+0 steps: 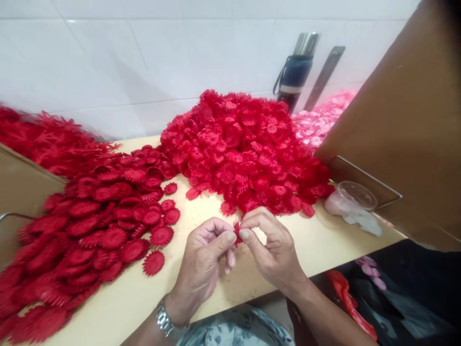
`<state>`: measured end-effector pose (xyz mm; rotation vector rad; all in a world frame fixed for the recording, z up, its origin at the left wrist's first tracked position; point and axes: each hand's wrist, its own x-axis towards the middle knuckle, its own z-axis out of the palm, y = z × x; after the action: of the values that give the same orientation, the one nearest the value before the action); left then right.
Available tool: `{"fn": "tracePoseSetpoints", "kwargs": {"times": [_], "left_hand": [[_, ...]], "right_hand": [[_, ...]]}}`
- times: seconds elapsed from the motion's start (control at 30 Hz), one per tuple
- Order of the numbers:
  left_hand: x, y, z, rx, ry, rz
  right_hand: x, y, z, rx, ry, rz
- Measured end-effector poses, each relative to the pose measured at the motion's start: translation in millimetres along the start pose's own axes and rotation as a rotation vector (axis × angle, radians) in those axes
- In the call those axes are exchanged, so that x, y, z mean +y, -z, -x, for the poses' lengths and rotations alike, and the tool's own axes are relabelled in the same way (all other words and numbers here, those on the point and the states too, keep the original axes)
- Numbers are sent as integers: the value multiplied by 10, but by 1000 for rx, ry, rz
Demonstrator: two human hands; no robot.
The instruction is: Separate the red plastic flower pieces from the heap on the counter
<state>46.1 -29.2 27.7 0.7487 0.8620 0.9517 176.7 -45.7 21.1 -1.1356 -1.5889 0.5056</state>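
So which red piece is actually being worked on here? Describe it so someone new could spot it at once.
Start at the pale wooden table and find the tall heap of red flower pieces at its middle. Just in front of that heap, the left hand and right hand meet fingertip to fingertip. The small red piece pinched between them is the only one lifted off the table, mostly hidden by fingers.

Head camera looks down, close over table [201, 202].
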Motion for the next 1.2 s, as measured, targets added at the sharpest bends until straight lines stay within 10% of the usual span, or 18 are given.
{"fn": "tracePoseSetpoints", "kwargs": {"times": [0.27, 0.43, 0.6, 0.7, 0.83, 0.93, 1.2], "left_hand": [[84, 155, 3, 106, -59, 37], [131, 233, -26, 105, -46, 27], [105, 217, -39, 97, -57, 39], [93, 185, -45, 108, -78, 8], [70, 136, -37, 73, -105, -99], [53, 123, -15, 47, -135, -190], [46, 157, 22, 25, -118, -207]], "right_hand": [[265, 217, -45, 327, -195, -24], [512, 709, -268, 471, -97, 650], [631, 949, -389, 307, -20, 1046], [431, 719, -329, 287, -28, 681], [121, 216, -211, -234, -278, -73], [75, -10, -146, -359, -431, -412], [95, -3, -68, -240, -353, -238]]}}
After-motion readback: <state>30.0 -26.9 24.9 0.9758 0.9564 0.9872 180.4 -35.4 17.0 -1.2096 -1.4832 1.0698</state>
